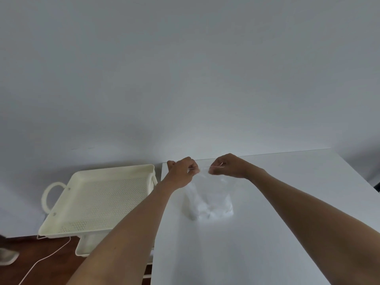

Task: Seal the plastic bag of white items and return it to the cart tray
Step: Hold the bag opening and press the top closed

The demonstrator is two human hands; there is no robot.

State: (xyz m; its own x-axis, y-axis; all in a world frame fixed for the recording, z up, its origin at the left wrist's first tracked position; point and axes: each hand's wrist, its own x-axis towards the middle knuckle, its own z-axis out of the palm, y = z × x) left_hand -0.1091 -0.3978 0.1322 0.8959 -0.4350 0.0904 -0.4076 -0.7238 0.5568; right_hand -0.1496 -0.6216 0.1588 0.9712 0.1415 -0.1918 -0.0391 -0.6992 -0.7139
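Note:
A clear plastic bag (209, 197) stands upright on the white table (287, 202), with white items (213, 209) bunched at its bottom. My left hand (182, 170) pinches the left end of the bag's top edge. My right hand (227, 166) pinches the right end of the same edge. The strip of the bag's mouth stretches taut between my fingertips. The cream cart tray (98, 202), perforated on its floor, sits to the left of the table and holds nothing that I can see.
The tray has a loop handle (51, 195) on its left side, and a lower cart shelf (84, 246) shows beneath it. A white cord (47, 259) trails over the dark wooden floor. A plain white wall stands behind the table.

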